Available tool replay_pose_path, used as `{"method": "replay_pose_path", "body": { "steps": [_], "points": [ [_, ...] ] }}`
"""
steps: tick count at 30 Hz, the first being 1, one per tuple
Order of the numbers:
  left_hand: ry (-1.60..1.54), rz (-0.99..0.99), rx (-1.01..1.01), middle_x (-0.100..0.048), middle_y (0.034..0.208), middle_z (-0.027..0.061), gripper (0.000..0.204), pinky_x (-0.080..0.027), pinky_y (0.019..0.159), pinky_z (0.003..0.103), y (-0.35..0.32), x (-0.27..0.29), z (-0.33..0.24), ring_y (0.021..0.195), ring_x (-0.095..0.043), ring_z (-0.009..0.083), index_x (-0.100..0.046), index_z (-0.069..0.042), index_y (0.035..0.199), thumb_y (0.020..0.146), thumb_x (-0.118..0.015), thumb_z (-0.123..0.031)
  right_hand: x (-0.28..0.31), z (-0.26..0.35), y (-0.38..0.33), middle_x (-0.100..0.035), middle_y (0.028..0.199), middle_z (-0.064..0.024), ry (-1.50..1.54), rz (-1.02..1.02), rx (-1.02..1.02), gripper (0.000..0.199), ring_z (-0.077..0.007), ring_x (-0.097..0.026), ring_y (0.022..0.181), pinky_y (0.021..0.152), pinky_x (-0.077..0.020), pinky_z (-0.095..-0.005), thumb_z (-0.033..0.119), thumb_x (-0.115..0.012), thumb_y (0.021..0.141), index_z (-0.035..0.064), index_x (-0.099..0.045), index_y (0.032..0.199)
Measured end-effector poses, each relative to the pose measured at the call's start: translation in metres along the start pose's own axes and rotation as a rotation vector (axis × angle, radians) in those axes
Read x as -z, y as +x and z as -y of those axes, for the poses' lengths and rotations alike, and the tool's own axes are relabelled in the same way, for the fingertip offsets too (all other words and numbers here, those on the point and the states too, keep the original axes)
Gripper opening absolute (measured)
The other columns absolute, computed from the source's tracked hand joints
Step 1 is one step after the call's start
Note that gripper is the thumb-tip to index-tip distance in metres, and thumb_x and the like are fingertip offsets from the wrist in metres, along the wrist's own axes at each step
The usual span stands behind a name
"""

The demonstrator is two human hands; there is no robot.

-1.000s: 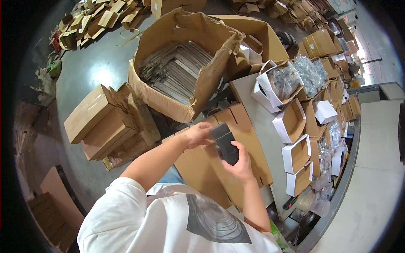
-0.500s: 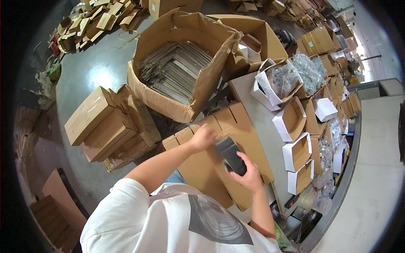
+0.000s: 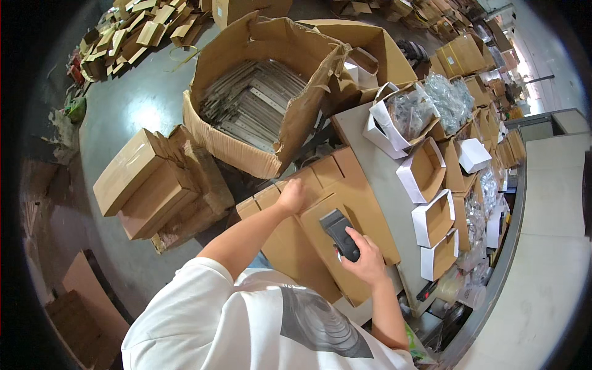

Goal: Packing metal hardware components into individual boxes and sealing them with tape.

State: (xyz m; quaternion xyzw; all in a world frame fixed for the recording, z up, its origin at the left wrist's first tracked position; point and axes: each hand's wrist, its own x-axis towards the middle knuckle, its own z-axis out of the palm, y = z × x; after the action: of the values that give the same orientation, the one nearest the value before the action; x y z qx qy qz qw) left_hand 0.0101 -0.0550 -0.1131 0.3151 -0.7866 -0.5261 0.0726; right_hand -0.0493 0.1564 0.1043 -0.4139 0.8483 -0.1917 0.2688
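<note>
A flat brown cardboard carton (image 3: 308,271) with slotted flaps lies in front of me, partly on a grey table. My right hand (image 3: 368,262) is wrapped round a black hand-held tool (image 3: 339,233), which looks like a tape dispenser. Its broad grey front end points away from me, over a narrow raised panel of the carton. My left hand (image 3: 292,196) is closed in a fist at the carton's far flaps, beside that panel's far end. Whatever its fingers hold is hidden.
Beyond the carton stands a big torn box (image 3: 234,148) full of metal strips. Stacked brown boxes (image 3: 151,185) sit on the floor at left. White-sided open boxes (image 3: 433,219) line the grey table (image 3: 376,172) at right, with clear plastic packaging (image 3: 447,102) behind them.
My left hand has moved slightly left and its blur is gone. My right hand has shifted the black tool a little right and nearer to me, away from my left hand.
</note>
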Motion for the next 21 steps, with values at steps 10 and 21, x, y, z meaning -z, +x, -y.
{"method": "replay_pose_path", "body": {
  "steps": [10, 21],
  "points": [
    [0.424, 0.309, -0.115, -0.054, 0.103, 0.0195, 0.021, -0.047, 0.076, 0.045, -0.019, 0.031, -0.049, 0.092, -0.059, 0.0373, -0.056, -0.002, 0.098, 0.084, -0.054, -0.018, 0.006, 0.008, 0.015, -0.059, 0.094, -0.021, -0.077, 0.086, -0.108, 0.063, -0.0342, -0.058, 0.089, 0.078, -0.0461, -0.0396, 0.024, -0.068, 0.064, 0.0098, -0.054, 0.124],
    [0.051, 0.248, -0.045, -0.062, 0.073, 0.0201, 0.037, -0.047, 0.063, 0.04, -0.048, 0.019, -0.063, 0.069, -0.062, 0.0328, -0.063, 0.0, 0.092, 0.088, -0.056, -0.035, 0.022, -0.028, -0.03, -0.058, 0.094, -0.0181, -0.06, 0.166, -0.119, 0.068, -0.0331, -0.057, 0.087, 0.078, -0.0462, -0.0397, 0.021, -0.066, 0.062, 0.0161, -0.05, 0.128]
  ]
}}
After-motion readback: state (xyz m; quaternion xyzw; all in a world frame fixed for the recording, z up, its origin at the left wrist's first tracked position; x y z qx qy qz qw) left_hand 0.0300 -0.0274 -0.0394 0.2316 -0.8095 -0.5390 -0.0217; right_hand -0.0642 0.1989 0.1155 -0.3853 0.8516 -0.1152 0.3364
